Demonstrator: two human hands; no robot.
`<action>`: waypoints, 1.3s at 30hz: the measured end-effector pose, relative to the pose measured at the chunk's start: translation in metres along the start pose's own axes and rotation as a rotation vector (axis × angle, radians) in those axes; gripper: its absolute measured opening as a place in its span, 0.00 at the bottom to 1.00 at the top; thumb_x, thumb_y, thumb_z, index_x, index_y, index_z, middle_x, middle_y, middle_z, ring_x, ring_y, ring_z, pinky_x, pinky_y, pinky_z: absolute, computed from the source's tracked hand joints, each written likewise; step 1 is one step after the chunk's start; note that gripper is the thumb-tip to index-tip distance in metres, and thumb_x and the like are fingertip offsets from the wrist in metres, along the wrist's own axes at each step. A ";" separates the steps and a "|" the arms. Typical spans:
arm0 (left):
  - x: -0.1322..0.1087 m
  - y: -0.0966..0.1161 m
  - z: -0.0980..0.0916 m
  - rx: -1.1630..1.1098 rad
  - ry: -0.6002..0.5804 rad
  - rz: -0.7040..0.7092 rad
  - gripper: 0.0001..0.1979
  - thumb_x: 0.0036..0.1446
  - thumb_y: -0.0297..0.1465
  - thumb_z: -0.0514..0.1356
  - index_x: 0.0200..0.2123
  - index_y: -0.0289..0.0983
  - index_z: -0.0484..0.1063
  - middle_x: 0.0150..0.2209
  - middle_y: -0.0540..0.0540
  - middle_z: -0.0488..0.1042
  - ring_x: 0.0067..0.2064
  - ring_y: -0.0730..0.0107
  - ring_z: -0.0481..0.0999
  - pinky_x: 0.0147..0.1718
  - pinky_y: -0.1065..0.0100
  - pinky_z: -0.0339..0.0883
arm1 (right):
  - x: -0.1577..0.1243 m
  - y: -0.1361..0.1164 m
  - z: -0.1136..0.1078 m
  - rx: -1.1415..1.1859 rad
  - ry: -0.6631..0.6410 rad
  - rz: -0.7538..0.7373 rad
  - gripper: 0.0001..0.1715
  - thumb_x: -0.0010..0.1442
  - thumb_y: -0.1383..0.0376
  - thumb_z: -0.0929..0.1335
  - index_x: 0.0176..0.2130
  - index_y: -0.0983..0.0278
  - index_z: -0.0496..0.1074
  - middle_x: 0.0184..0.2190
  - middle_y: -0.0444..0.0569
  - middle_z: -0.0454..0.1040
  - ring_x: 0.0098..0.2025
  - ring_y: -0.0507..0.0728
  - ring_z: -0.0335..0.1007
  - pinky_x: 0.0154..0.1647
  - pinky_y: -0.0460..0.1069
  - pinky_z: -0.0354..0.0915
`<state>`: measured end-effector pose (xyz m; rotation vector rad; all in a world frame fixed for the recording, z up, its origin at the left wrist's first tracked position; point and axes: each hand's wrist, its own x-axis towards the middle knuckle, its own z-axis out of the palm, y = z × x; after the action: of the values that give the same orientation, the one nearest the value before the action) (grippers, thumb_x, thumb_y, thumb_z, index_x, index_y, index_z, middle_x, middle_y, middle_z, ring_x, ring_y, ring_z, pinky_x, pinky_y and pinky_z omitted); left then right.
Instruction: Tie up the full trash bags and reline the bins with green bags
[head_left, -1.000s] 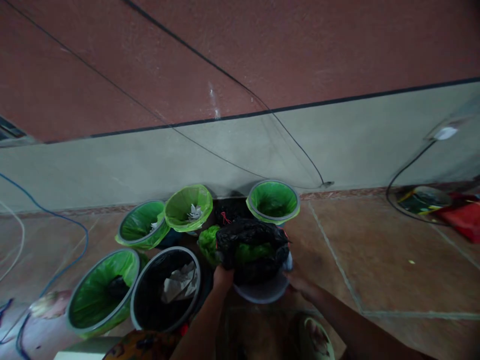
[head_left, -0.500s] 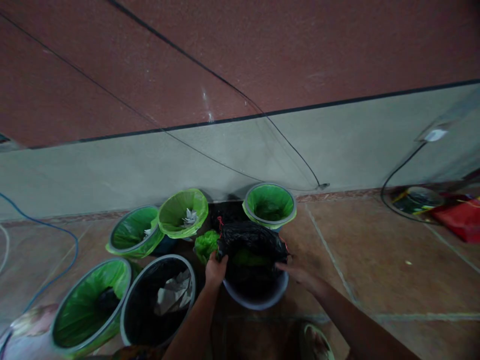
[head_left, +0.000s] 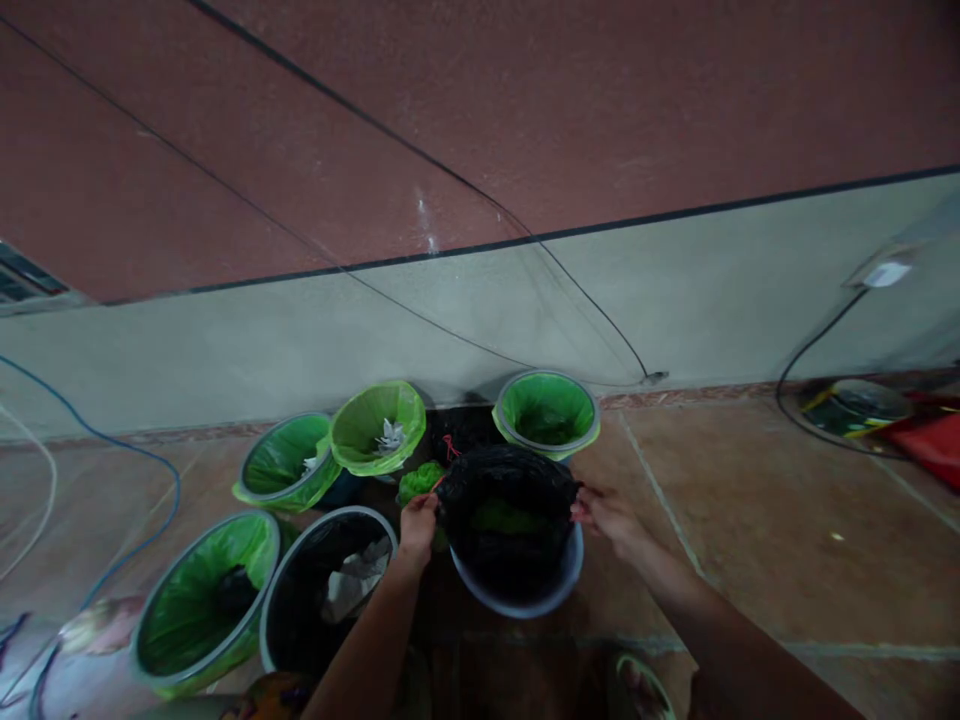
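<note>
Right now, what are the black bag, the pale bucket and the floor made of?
The black bag looks like thin, slightly shiny plastic: it's creased and floppy. The pale bucket is probably plastic too, going by its smooth, even rim. The floor looks like dull tile, with pale straight joints; ceramic or stone, I can't tell.

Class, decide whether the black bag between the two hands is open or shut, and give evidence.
Open: the left hand and right hand hold the black bag at opposite sides, its mouth spread, something green inside.

place: built, paved spot, type unclear | two-tone wall [head_left: 675,280] | tiled floor [head_left: 757,510] | lined bins [head_left: 546,400]
</note>
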<state>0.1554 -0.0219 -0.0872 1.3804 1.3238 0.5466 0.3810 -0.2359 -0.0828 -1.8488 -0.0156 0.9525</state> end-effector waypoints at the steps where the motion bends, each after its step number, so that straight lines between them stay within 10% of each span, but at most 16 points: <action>1: -0.002 0.004 -0.004 -0.064 -0.013 -0.029 0.18 0.44 0.46 0.61 0.26 0.35 0.69 0.21 0.53 0.69 0.21 0.77 0.67 0.22 0.73 0.60 | -0.006 -0.008 0.001 0.062 0.001 0.028 0.12 0.61 0.62 0.63 0.42 0.65 0.71 0.22 0.44 0.72 0.24 0.51 0.71 0.24 0.45 0.64; 7: -0.013 0.054 -0.022 -0.225 -0.078 -0.082 0.17 0.38 0.41 0.66 0.27 0.35 0.68 0.18 0.57 0.64 0.19 0.81 0.64 0.23 0.73 0.63 | -0.046 -0.059 0.001 0.216 -0.092 0.051 0.08 0.59 0.61 0.67 0.38 0.63 0.70 0.25 0.46 0.74 0.28 0.51 0.73 0.30 0.46 0.69; 16: -0.038 0.127 -0.014 -0.133 -0.275 0.110 0.15 0.41 0.39 0.66 0.25 0.34 0.70 0.19 0.56 0.65 0.19 0.82 0.61 0.21 0.74 0.60 | -0.068 -0.081 0.000 -0.319 -0.183 -0.522 0.11 0.55 0.63 0.64 0.32 0.65 0.74 0.22 0.45 0.73 0.26 0.52 0.67 0.28 0.46 0.61; 28: -0.059 0.121 0.030 0.015 -0.446 0.362 0.11 0.51 0.38 0.60 0.27 0.35 0.74 0.20 0.53 0.68 0.23 0.78 0.64 0.24 0.75 0.58 | -0.067 -0.082 0.034 -0.484 -0.335 -0.692 0.14 0.60 0.65 0.59 0.36 0.63 0.74 0.23 0.43 0.72 0.25 0.51 0.67 0.27 0.45 0.61; 35: -0.066 0.125 0.027 -0.045 -0.611 0.390 0.11 0.53 0.37 0.59 0.30 0.35 0.74 0.24 0.52 0.70 0.25 0.77 0.66 0.27 0.75 0.61 | -0.077 -0.107 0.028 -0.503 -0.273 -0.743 0.16 0.62 0.60 0.60 0.36 0.62 0.75 0.23 0.44 0.73 0.27 0.52 0.68 0.30 0.46 0.60; 39: -0.061 0.122 0.023 0.213 -0.505 0.539 0.09 0.55 0.33 0.57 0.30 0.36 0.75 0.26 0.49 0.74 0.28 0.74 0.69 0.31 0.72 0.62 | -0.080 -0.110 0.030 -0.684 -0.101 -0.748 0.12 0.59 0.61 0.63 0.33 0.61 0.75 0.24 0.46 0.75 0.27 0.54 0.68 0.30 0.47 0.58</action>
<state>0.2076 -0.0594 0.0359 1.9153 0.6089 0.3729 0.3506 -0.1923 0.0457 -2.1258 -1.1333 0.5186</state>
